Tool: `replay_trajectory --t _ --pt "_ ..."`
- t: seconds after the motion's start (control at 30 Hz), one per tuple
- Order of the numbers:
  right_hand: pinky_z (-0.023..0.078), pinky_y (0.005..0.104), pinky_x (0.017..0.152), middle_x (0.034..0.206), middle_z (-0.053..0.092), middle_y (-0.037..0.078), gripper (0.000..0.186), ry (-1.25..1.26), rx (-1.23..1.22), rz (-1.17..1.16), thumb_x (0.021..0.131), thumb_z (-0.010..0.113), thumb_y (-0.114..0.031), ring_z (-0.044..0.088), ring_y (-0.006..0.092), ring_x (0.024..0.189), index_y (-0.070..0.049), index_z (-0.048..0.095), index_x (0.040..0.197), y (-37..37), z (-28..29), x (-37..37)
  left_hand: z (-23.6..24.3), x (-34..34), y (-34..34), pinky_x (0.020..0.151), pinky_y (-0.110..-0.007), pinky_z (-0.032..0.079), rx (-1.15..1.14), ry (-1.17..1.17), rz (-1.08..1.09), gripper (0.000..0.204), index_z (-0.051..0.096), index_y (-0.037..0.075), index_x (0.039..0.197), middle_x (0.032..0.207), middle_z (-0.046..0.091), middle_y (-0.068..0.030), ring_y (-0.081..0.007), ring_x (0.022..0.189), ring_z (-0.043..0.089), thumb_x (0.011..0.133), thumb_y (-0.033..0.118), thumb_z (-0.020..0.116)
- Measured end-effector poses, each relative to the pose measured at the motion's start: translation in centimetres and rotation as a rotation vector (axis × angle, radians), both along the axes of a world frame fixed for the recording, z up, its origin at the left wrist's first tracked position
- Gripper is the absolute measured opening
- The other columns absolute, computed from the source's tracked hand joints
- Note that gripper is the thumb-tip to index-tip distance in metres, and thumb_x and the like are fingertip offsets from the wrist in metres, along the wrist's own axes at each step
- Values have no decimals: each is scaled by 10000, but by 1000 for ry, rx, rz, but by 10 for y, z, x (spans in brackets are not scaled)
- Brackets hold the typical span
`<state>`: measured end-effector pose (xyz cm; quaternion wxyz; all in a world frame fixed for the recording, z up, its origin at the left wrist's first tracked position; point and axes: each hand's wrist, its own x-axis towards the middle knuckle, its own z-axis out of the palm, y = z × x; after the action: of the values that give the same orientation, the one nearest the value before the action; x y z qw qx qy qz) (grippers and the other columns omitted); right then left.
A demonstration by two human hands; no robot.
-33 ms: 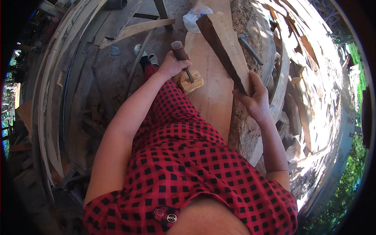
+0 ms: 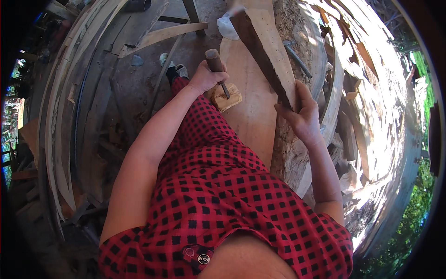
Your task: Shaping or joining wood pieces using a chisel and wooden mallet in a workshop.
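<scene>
My left hand [image 2: 207, 78] is closed round a chisel [image 2: 213, 61] with a thick brown handle. The chisel's narrow blade points down onto a small pale wood block [image 2: 227, 97], its tip against the block's top. That block rests on a long, smooth plank [image 2: 248, 123] in front of me. In my right hand [image 2: 304, 116] is the near end of a heavy wooden piece [image 2: 267, 51], dark on one side and pale on top. It is raised at a slant above the plank, its wide far end apart from the chisel handle.
A rough log [image 2: 290, 149] lies along the plank's right side, with a metal bar [image 2: 297, 59] on it. Stacked boards and scraps [image 2: 357, 107] fill the right. Long planks [image 2: 60, 116] lean at the left. A clear plastic bag [image 2: 227, 27] lies at the far end.
The far end of the wooden piece in my right hand has shifted slightly up and left. The chisel and the block stay in place.
</scene>
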<state>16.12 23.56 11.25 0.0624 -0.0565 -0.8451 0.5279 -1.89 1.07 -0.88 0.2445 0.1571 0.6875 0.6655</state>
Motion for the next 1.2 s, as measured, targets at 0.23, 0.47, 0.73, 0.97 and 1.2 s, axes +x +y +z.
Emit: replay_trajectory --t 0.23,0.47,0.73,0.97,1.2 --pt "454 522 728 804 626 237 446 -229 684 275 732 655 -137 595 441 860 -57 430 1108 -1 6 -41 6 7 19 545 -271 448 66 -5 100 126 565 39 705 688 572 -7 -105 592 545 679 -11 677" --pt "466 500 739 825 627 236 492 129 183 124 732 674 -143 605 436 851 -50 429 1148 -19 46 -54 -5 1 11 558 -269 451 86 19 -13 126 572 44 704 680 569 0 -101 601 546 677 3 688" --pt "471 469 721 809 617 241 465 -139 762 255 734 671 -115 610 417 861 -58 435 1131 3 35 -57 -6 -1 12 541 -270 443 61 10 -40 152 559 47 752 675 551 -11 -111 584 546 684 -28 672" --pt "474 460 728 806 623 223 512 86 484 167 736 675 -118 621 412 850 -62 400 1164 -5 33 -51 -4 1 18 572 -264 458 73 -21 -58 140 568 47 708 672 573 4 -92 607 546 678 8 698" --pt "473 468 748 806 630 213 488 35 475 191 747 675 -148 624 409 854 -53 433 1160 -3 39 -56 -6 -2 17 577 -265 463 67 -3 -64 141 567 55 698 665 569 9 -92 608 551 686 16 702"
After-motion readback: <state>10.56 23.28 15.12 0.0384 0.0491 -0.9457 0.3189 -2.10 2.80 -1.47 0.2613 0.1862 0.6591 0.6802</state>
